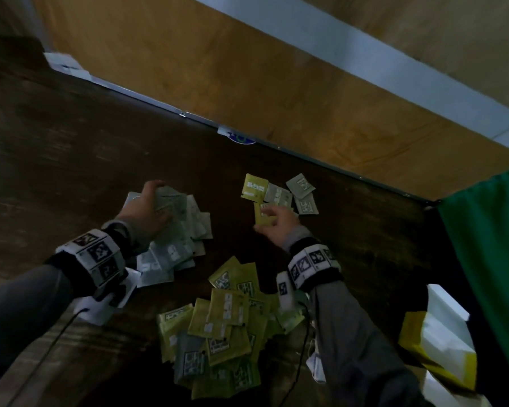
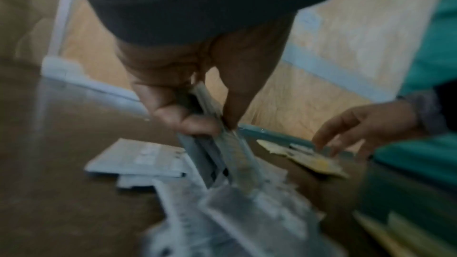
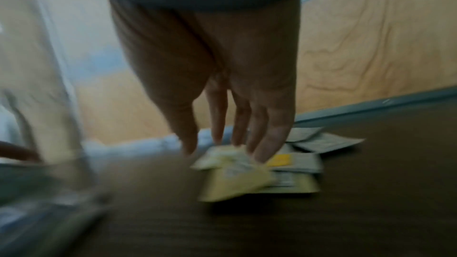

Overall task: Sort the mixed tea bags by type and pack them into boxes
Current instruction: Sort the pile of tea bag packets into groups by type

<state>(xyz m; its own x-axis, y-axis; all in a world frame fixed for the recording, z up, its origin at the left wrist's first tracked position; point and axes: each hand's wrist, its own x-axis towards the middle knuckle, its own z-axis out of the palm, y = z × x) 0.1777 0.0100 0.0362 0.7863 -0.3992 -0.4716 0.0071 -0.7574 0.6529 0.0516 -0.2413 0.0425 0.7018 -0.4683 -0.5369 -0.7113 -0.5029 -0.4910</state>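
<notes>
Head view: three tea-bag piles (image 1: pixel 218 321), two hands (image 1: pixel 147 207).

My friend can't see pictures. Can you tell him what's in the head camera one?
Two hands sort tea bags on a dark table: the left hand grips pale grey bags, the right hand reaches a yellow-green bag. A mixed pile lies nearer.

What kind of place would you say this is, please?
Probably an indoor work table, not a kitchen: a dark wooden tabletop against a plywood wall panel, spread with small green and grey tea sachets.
</notes>
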